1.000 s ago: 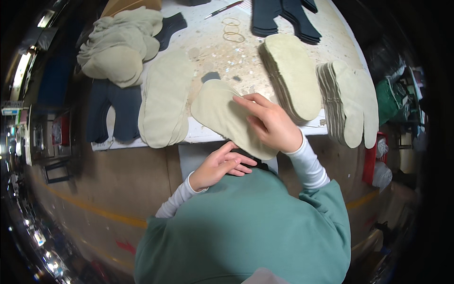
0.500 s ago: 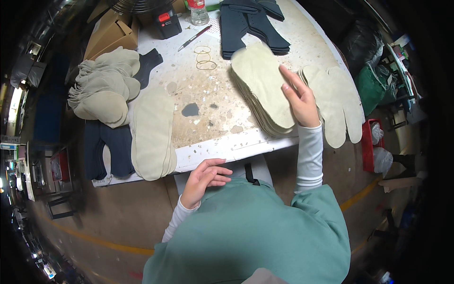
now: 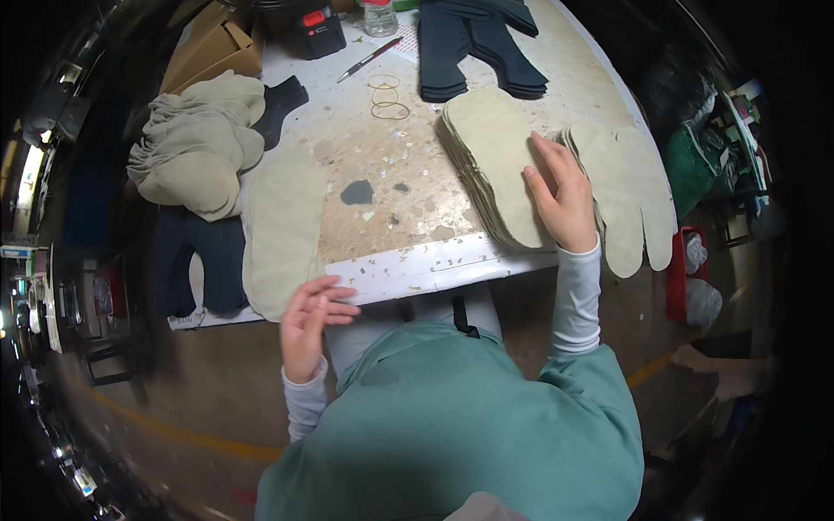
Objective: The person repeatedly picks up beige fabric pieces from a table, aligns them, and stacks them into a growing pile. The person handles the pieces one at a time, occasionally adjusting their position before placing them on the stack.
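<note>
My right hand [image 3: 563,195] lies flat, fingers spread, on top of a stack of beige sole-shaped fabric pieces [image 3: 491,161] near the table's front right. My left hand [image 3: 311,324] hovers open at the table's front edge, holding nothing, just beside the lower end of a long beige fabric piece [image 3: 282,230] that lies on the left part of the table. A second beige stack of two-lobed pieces [image 3: 630,191] sits right of my right hand, overhanging the table.
A heap of beige pieces [image 3: 195,143] sits at the far left, dark blue pieces [image 3: 200,260] below it. More dark blue pieces [image 3: 473,43] lie at the back, with rubber bands [image 3: 387,95], a pen [image 3: 369,59], a cardboard box [image 3: 213,52] and a black and red tool [image 3: 317,30].
My right hand carried a beige piece from the table's middle to the right stack and now rests on it. My left hand moved left along the front edge toward the long beige piece.
</note>
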`<state>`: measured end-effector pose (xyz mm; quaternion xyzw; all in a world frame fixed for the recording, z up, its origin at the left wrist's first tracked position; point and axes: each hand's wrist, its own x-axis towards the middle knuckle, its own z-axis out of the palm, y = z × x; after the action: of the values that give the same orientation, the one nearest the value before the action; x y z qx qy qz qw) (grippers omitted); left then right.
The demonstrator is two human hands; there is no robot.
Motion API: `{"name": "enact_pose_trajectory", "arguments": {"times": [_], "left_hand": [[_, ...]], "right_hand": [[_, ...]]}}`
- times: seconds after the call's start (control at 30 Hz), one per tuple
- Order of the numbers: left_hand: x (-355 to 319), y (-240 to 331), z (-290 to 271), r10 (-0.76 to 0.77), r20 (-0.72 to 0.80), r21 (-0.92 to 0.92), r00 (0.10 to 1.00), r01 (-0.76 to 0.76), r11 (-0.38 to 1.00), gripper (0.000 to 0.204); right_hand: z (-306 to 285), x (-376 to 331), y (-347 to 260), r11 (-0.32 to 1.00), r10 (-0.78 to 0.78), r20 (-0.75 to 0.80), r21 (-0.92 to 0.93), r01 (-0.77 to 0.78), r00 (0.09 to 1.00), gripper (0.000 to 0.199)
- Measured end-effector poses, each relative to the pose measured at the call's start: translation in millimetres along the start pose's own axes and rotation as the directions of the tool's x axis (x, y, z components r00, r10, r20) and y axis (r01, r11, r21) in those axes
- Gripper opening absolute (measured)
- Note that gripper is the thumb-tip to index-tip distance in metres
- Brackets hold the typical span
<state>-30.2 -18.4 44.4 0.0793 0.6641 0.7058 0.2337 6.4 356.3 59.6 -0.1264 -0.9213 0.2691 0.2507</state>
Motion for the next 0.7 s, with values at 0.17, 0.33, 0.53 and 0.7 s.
{"name": "enact_pose_trajectory", "arguments": {"times": [0.17,0.33,0.53,0.7], "left_hand": [[3,14,-29,0.261,-0.309,0.239,0.914,-0.191,0.952,0.028],[-8,13,-35,0.376,-0.443,0.396,0.814,-0.199,0.896,0.019],[-6,0,-34,0.669,-0.075,0.903,0.74,-0.234,0.36,0.024],[-4,-6,-28,0.702,-0.078,0.925,0.708,-0.21,0.316,0.024]], "right_hand": [[15,8,-16,0.933,-0.211,0.104,-0.274,0.232,0.972,0.056],[42,11,-18,0.905,-0.275,0.187,-0.28,0.319,0.943,0.057],[24,5,-38,0.948,-0.291,0.212,-0.071,0.312,0.933,0.049],[23,-16,-84,0.919,-0.337,0.232,0.292,0.265,0.913,0.043]]}}
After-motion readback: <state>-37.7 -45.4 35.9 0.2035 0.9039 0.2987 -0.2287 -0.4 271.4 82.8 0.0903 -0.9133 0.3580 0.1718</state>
